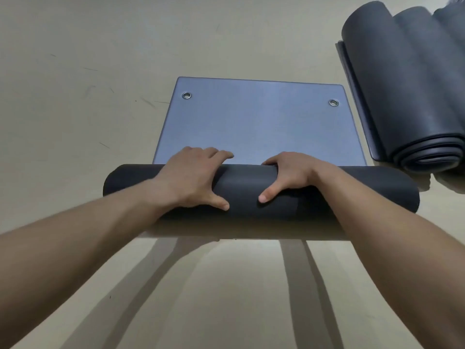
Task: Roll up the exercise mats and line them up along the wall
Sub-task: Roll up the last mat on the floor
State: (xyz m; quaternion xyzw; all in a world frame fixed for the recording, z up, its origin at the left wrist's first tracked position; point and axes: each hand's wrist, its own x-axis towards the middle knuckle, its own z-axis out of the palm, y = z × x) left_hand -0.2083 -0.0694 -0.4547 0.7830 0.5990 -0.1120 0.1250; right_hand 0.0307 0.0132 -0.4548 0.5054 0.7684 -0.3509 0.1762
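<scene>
Hands both on mat (pixel 251 195), mid frame. Left hand (pixel 193 177) grips the rolled part left of its middle: fingers curled over the far side, thumb pressed on the near side. Right hand (pixel 289 176) has the same grip right of the middle, thumb pointing at the left thumb, with a gap between the two thumbs. Bare forearms come in from the lower corners.

Mat is mostly rolled. Dark roll lies crosswise on floor (pixel 75 109), both ends sticking out past the hands. Flat part (pixel 256 127), blue-grey, runs from the roll toward the top of frame. Two eyelets sit near its far corners, one left (pixel 186 95), one right (pixel 334 103).

Rolled mats (pixel 392 84) sit upper right, side by side and touching. Nearest one shows its spiral end at the lower right, with a loose flap flat on the floor along its left side. The others behind it are cut by the frame edge. Nearest end is close to the held roll's right end; contact unclear.

Floor is beige, scuffed at upper left, with arm shadows striping the lower frame.
</scene>
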